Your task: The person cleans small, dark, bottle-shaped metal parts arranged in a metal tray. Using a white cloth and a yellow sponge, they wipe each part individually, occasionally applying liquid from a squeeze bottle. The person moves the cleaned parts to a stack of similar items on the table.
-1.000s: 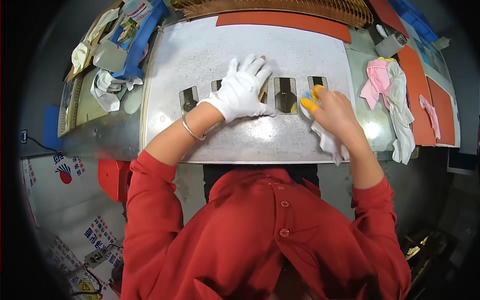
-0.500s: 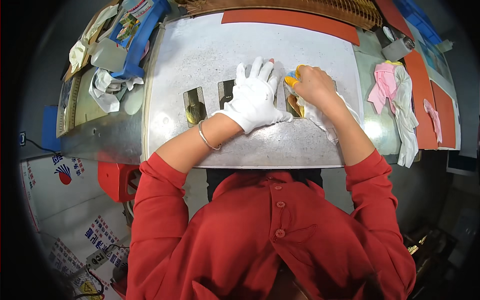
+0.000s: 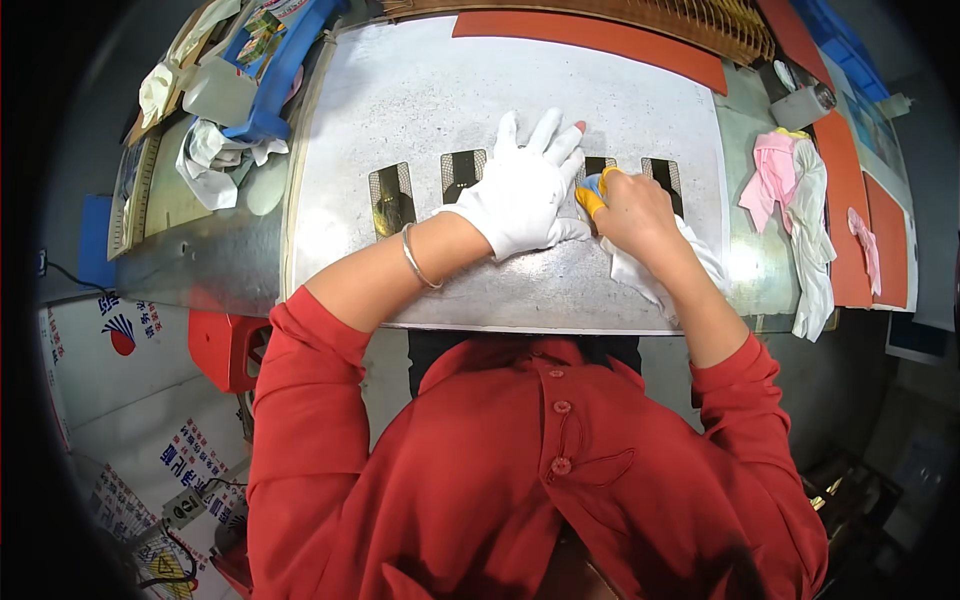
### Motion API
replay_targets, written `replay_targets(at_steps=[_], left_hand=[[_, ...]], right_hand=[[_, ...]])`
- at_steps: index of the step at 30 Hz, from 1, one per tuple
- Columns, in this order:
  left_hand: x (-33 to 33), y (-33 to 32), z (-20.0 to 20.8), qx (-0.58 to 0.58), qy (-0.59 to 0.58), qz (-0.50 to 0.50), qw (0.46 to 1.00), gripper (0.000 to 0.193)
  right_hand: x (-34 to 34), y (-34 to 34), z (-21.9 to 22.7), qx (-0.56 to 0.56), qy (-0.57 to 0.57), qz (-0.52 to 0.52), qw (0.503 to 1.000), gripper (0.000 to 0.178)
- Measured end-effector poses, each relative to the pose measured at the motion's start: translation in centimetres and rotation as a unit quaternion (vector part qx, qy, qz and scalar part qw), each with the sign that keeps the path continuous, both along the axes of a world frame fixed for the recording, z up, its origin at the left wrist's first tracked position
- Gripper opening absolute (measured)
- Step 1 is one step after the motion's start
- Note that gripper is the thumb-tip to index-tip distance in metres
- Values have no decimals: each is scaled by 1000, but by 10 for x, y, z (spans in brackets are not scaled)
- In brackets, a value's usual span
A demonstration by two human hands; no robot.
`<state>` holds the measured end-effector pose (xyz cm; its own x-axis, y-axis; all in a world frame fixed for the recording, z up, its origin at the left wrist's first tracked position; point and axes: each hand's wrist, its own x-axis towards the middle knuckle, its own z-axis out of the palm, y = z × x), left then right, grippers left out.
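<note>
My left hand (image 3: 522, 195) wears a white glove and lies flat with fingers spread on the pale work sheet (image 3: 400, 110); one fingertip pokes out bare. Beside it my right hand (image 3: 640, 212), with yellow and blue covers on its fingertips, is closed on a white cloth (image 3: 688, 262) that trails toward the near edge. Several small dark plates with mesh-patterned corners lie in a row: one at the left (image 3: 392, 205), another (image 3: 460, 168) partly under the gloved hand, a third (image 3: 598, 166) under my right fingers, and the rightmost plate (image 3: 660, 172) behind my right hand.
An orange-red strip (image 3: 590, 45) and a brown slatted rack (image 3: 640, 15) line the far edge. Pink and white gloves (image 3: 790, 190) and a bottle (image 3: 803, 104) lie to the right. At the left stand a blue bin (image 3: 262, 115) and crumpled white cloths (image 3: 215, 160). A red stool (image 3: 222, 350) stands below.
My gloved hand has shifted slightly right. My right hand has moved a little right and nearer with the cloth, uncovering more of the two right-hand plates. The view has shifted slightly.
</note>
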<state>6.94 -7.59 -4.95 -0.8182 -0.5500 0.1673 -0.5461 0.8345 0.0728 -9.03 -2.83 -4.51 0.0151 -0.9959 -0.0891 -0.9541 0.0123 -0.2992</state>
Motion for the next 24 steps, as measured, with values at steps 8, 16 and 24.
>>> replay_targets(at_steps=[8, 16, 24], left_hand=[[-3, 1, 8, 43, -32, -12, 998, 107], [3, -7, 4, 33, -38, -23, 998, 110], [58, -15, 15, 37, 2, 21, 999, 92]], right_hand=[[0, 28, -8, -7, -12, -1, 1000, 27], [4, 53, 3, 22, -30, 25, 999, 26], [17, 26, 32, -12, -19, 26, 999, 28]])
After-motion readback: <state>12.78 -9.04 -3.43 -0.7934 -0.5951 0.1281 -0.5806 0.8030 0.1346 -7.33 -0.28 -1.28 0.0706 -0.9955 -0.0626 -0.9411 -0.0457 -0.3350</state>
